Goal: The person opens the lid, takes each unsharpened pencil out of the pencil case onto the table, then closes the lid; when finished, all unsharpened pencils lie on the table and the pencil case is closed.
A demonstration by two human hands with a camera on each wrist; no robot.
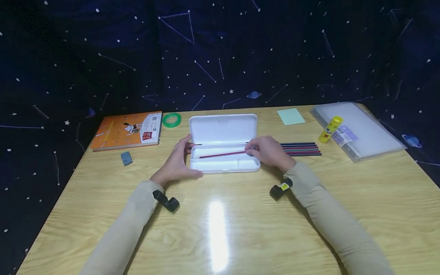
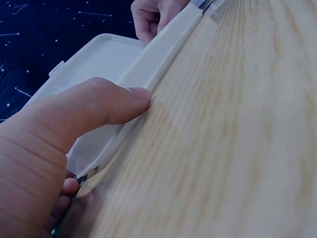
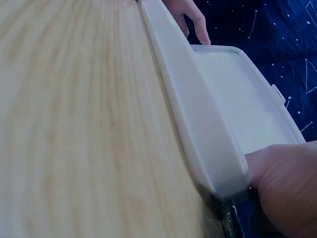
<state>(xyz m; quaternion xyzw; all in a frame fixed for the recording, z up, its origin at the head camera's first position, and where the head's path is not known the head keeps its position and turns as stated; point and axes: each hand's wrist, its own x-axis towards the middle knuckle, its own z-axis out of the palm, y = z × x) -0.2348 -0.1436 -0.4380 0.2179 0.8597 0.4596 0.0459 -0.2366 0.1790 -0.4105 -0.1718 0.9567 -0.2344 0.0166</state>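
Observation:
A white pencil case [image 1: 223, 129] lies with its lid up in the middle of the table. My left hand [image 1: 177, 162] holds the case's left end, thumb against the front wall and fingers round the back. One dark red pencil [image 1: 223, 154] lies slightly slanted in the case's rear compartment. At its right end, my right hand [image 1: 269, 151] pinches this pencil, reaching over the case's right side. Its fingertips are partly hidden in the head view, and the case wall [image 3: 198, 109] covers them in the right wrist view. Several pencils [image 1: 302, 149] lie side by side just right of that hand.
An orange book [image 1: 120, 131], a green tape roll [image 1: 172, 120] and a blue eraser [image 1: 126, 158] lie left of the case. To the right are a pale green sticky note [image 1: 291, 116], a yellow glue stick [image 1: 330, 129] and a translucent folder [image 1: 374, 131].

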